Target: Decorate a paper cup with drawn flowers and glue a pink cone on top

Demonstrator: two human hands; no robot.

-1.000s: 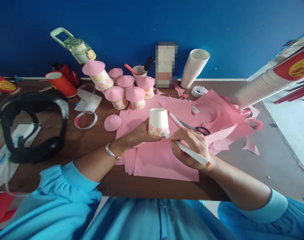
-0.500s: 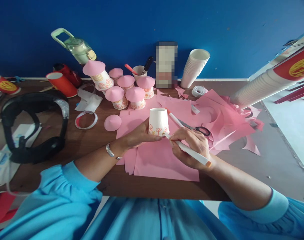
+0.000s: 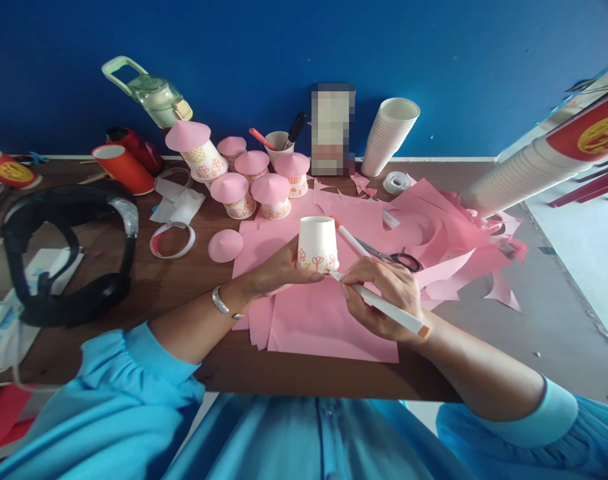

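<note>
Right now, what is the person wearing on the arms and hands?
Both arms have light blue sleeves pushed up, so the forearms are bare. The left sleeve is loose and gathered; the right sleeve ends in a plain cuff. A silver bracelet sits at the left wrist. Left hand and right hand wear no gloves.

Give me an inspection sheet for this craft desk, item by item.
Surface: brown table, pink paper sheets spread under the hands.
Job's things: upturned white paper cup with flower drawings; white marker, tip at the cup's lower edge.
Clutter: pink-capped cups, scissors, tape roll, cup stack, black headset.
Grippers: left hand steadies the cup; right hand grips the marker.
Cables: nothing seen.
Surroundings: blue wall.
</note>
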